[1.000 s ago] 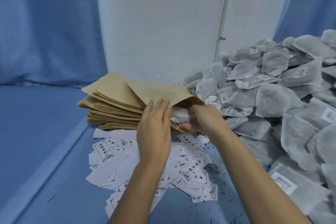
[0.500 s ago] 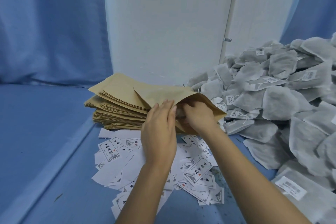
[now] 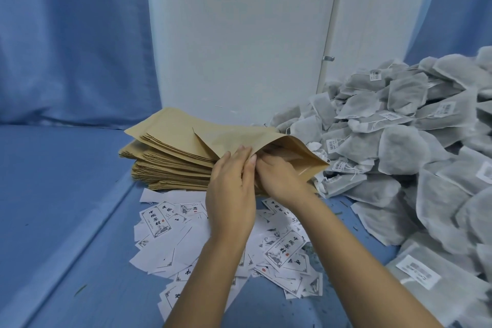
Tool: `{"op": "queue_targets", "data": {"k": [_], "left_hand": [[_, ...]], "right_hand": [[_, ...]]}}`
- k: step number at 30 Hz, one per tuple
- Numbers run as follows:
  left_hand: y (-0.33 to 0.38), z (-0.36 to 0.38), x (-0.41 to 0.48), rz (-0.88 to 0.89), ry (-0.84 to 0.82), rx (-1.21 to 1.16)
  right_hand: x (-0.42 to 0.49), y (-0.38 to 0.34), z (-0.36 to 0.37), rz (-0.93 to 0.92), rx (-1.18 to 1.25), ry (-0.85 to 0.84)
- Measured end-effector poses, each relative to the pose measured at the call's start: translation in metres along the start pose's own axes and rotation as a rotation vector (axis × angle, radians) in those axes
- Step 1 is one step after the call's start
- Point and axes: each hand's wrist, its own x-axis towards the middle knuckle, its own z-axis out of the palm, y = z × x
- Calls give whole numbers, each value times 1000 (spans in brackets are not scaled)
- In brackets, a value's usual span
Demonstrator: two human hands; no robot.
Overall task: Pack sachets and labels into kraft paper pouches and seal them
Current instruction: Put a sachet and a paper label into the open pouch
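Deeper into the tan kraft paper pouch (image 3: 239, 138) now, my right hand (image 3: 279, 178) hides its fingers, so I cannot tell its grip, while my left hand (image 3: 231, 194) pinches the mouth open: loading looks nearly done.

blue curtains (image 3: 74, 48) flank a white wall (image 3: 239, 34) (one vertical seam) above blue cloth (image 3: 53, 194).

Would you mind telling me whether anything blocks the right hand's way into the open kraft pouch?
Nothing visible does: the left hand holds the kraft pouch by its upper lip, the mouth gapes, and the right hand has its fingers inside.
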Motion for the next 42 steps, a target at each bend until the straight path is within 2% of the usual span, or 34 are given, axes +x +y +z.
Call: {"op": "queue_targets", "data": {"k": [7,12,14,16,18,21,24,27,30,34,39,42], "left_hand": [[-7,-10,10,-66,-68,-125],[-8,-11,9,-37,8,-134],[-9,-12,9,-15,40,-122],[-9,-13,9,1,59,-113],[-10,-14,9,38,75,-41],[-12,-16,10,78,139,158],[-13,-17,9,73,145,80],[-12,-17,10,72,126,7],[-11,-17,10,70,107,-10],[-11,-17,10,65,108,-21],[-10,-17,10,52,105,-38],[-10,-17,10,48,99,-36]], "right_hand": [[-14,21,10,-87,92,237],[-18,22,13,-112,133,396],[-25,24,14,-174,196,473],[-33,30,15,-319,174,526],[-41,41,15,-428,97,461],[-45,53,16,-339,-91,166],[-39,60,18,-224,-375,12],[-36,66,19,-118,-463,-57],[-37,70,22,-105,-415,-165],[-38,68,24,-48,-410,-200],[-37,66,24,15,-231,-123],[-37,65,27,119,-43,-59]]}}
